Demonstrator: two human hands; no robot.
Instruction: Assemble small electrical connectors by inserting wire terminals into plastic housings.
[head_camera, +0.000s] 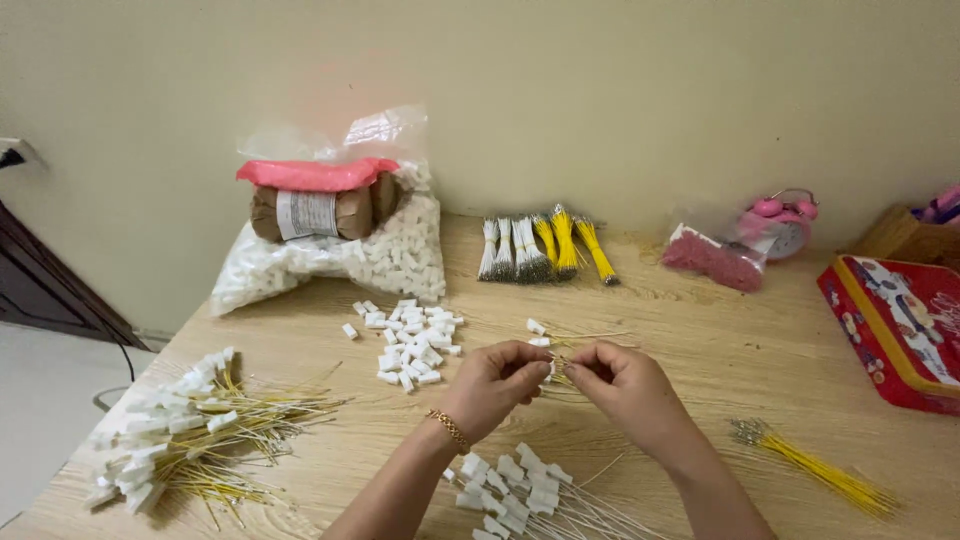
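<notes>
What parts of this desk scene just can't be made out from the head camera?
- What the left hand and right hand pinch: fingertips cover it, too small.
- Label on the brown roll: blurred.
- Red tin: cut off by the right edge.
- White-capped wires: cut off by the bottom edge.
- Pink clock: partly hidden by a pink bag.

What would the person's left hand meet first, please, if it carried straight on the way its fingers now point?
Almost at once, the right hand: the left hand points rightward across the table, and both hands' fingertips already meet around a small white connector with yellow wires. Depth looks level, though one view cannot confirm it.
</notes>
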